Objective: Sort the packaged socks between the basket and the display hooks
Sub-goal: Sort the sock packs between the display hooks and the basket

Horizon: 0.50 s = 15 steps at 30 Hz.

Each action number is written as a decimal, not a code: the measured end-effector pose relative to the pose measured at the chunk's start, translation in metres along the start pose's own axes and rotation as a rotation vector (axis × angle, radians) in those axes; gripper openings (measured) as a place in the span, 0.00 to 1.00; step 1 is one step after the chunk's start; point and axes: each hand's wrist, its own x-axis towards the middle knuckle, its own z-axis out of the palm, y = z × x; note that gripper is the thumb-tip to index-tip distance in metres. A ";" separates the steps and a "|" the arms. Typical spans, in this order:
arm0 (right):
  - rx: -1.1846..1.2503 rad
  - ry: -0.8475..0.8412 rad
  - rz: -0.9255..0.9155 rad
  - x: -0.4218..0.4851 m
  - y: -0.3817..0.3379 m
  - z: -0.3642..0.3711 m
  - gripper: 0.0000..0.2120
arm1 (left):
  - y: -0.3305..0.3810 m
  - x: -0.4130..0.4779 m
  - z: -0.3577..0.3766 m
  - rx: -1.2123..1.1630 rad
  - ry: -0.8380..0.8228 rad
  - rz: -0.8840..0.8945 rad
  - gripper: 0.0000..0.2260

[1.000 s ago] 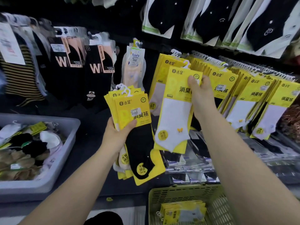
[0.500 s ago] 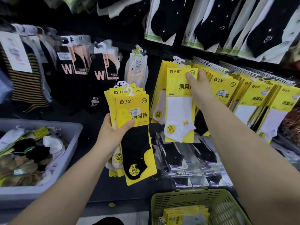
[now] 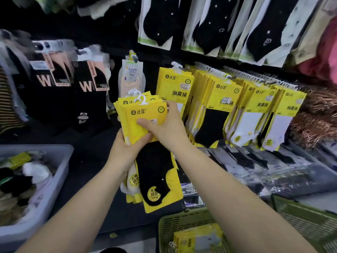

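In the middle of the frame, a fanned stack of yellow card-backed sock packets (image 3: 122, 114) stands nearly upright in the person's left hand (image 3: 125, 152), which is clamped round its left edge. The right hand (image 3: 167, 128) pinches the front packet (image 3: 145, 114), with the thumb across its face and the fingers curled behind its upper right corner. To my eye these packets are light, flat and fairly stiff, and likely to slide on one another. The card header looks a better hold than the soft sock. The long axis runs top to bottom, with the white plastic hanger hooks (image 3: 141, 99) up and the black toe down, above the green slatted plastic basket (image 3: 182, 219) at lower right.
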 end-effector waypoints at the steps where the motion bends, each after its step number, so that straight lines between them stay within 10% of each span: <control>1: 0.010 0.033 -0.002 0.000 0.000 -0.003 0.32 | -0.001 0.000 0.003 -0.014 -0.006 0.001 0.35; 15: 0.360 0.275 0.052 0.037 0.020 -0.070 0.08 | -0.006 0.002 -0.001 0.020 0.047 0.016 0.24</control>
